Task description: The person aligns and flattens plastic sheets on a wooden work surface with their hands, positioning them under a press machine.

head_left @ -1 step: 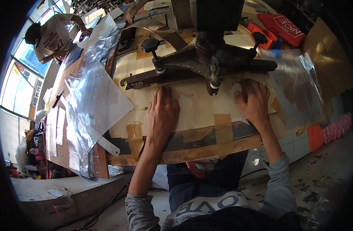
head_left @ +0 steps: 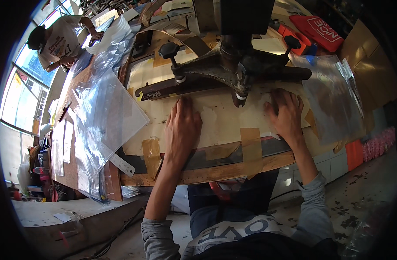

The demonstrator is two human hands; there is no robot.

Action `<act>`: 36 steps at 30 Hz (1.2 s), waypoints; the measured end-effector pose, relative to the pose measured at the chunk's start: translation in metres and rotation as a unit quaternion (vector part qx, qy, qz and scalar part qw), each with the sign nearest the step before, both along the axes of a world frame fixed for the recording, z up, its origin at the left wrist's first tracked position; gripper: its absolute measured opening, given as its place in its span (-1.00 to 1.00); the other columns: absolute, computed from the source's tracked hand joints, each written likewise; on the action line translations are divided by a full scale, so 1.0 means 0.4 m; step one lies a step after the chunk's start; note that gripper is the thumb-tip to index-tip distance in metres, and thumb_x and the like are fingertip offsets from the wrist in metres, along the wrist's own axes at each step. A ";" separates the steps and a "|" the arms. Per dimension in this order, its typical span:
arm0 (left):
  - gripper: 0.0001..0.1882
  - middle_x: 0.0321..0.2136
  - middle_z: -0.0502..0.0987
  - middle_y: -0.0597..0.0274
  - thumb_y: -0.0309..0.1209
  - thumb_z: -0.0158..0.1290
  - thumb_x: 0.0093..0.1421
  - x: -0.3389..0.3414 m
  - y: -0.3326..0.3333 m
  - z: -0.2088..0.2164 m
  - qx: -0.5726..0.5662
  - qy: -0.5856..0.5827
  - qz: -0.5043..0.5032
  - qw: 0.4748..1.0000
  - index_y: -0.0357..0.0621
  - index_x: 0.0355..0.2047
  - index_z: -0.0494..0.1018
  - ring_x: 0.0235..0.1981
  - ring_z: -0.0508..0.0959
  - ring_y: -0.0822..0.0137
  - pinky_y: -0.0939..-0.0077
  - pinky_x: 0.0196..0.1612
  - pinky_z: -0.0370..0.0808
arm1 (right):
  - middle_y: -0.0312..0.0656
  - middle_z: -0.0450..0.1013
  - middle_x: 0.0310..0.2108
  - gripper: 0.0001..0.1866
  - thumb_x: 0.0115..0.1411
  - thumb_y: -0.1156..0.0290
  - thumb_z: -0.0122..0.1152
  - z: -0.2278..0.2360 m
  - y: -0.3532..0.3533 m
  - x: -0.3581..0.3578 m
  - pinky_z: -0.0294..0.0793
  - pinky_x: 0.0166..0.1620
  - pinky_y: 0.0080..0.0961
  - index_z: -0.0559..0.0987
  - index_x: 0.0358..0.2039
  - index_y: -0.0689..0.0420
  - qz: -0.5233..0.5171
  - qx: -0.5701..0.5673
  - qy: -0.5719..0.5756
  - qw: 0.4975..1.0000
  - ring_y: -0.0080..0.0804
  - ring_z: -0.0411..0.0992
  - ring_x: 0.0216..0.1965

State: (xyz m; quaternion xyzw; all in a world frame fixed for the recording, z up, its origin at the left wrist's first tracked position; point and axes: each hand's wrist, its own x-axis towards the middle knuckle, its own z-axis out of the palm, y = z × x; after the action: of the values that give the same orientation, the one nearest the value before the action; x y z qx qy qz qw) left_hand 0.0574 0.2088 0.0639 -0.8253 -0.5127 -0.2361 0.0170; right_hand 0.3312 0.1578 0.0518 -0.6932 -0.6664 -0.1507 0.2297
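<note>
My left hand lies flat on the pale, taped work surface, fingers stretched forward and held close together. Its fingertips reach almost to the long dark metal bar of a press head. To the right, my right hand rests on the same surface with thumb and fingers spread, its fingertips just short of the bar's right half. Neither hand grips anything that I can see. Whether a thin clear sheet lies under the fingers, I cannot make out. Brown tape crosses the surface's front edge between my forearms.
Clear plastic sheets pile up on the left, with a metal ruler near the front corner. More clear plastic lies at right. A red bag sits at back right. Another person works at far left.
</note>
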 end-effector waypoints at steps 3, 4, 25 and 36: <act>-0.53 -0.02 0.38 -0.08 -0.36 -0.01 0.11 -0.001 0.006 -0.007 0.015 0.015 0.006 1.000 -0.38 0.00 0.32 0.02 0.39 0.08 0.26 0.08 0.32 | -0.14 0.36 -0.13 -0.62 0.03 0.23 0.18 -0.016 0.006 0.005 0.13 0.05 0.01 0.51 -0.17 0.19 0.005 0.027 -0.004 1.000 -0.19 0.28 -0.06; -0.53 -0.02 0.38 -0.08 -0.36 -0.01 0.11 -0.004 0.007 -0.006 0.015 0.015 0.006 1.000 -0.38 0.00 0.32 0.02 0.39 0.08 0.26 0.08 0.32 | -0.14 0.36 -0.13 -0.62 0.03 0.23 0.18 -0.013 0.007 0.004 0.13 0.05 0.01 0.51 -0.17 0.19 0.004 0.027 -0.003 1.000 -0.19 0.28 -0.06; -0.52 0.03 0.34 -0.25 -0.35 -0.07 0.16 -0.010 -0.008 -0.003 -0.025 -0.001 -0.019 0.999 -0.49 0.00 0.29 0.06 0.38 -0.02 0.25 0.14 0.31 | -0.23 0.48 -0.20 -0.76 0.01 0.38 0.22 -0.006 0.000 0.002 0.15 0.09 -0.21 0.57 -0.30 0.21 0.019 0.052 0.009 0.998 -0.29 0.38 -0.14; -0.55 0.01 0.36 -0.27 -0.37 -0.08 0.16 -0.008 -0.009 -0.002 -0.024 -0.010 -0.016 1.000 -0.50 -0.02 0.31 0.03 0.41 -0.03 0.26 0.12 0.33 | -0.28 0.48 -0.23 -0.79 0.02 0.33 0.20 -0.008 0.005 0.005 0.16 0.08 -0.17 0.59 -0.35 0.16 0.017 0.063 0.007 0.998 -0.34 0.36 -0.15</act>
State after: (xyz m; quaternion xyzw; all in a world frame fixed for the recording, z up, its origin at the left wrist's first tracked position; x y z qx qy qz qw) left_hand 0.0544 0.2054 0.0630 -0.8309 -0.5053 -0.2327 -0.0117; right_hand 0.3333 0.1600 0.0484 -0.6667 -0.6658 -0.1836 0.2801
